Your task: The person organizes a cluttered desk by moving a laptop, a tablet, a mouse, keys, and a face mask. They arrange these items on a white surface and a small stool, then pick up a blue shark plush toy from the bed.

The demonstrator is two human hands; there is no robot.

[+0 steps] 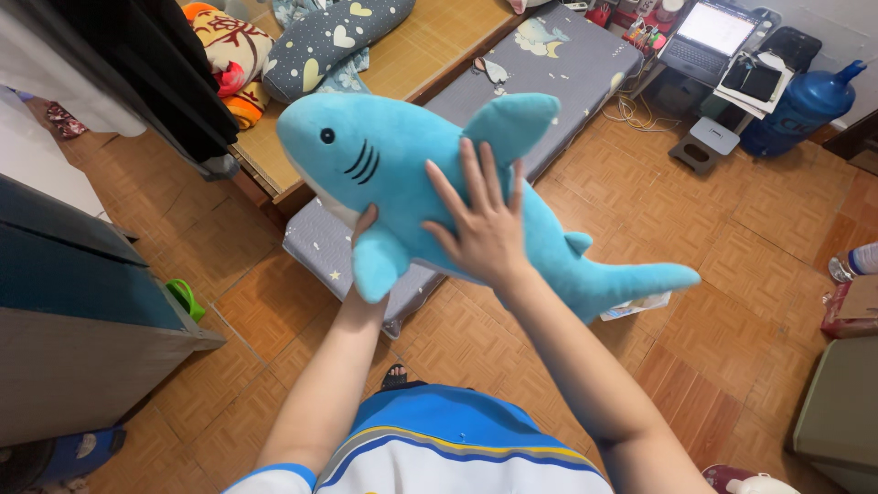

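Note:
A blue plush shark (384,165) with a white belly hangs in the air in front of me, head to the upper left and tail to the lower right. My right hand (480,220) lies spread flat on its side, just below the back fin. My left hand (364,224) holds it from underneath near the front flipper, mostly hidden by the toy; only a thumb shows.
A grey floor mattress (558,55) lies under the shark beside a low wooden bed (430,46) with pillows (320,41). A laptop (704,32) and a blue water jug (805,105) stand at the far right. A dark cabinet (64,302) is at the left, on parquet floor (732,238).

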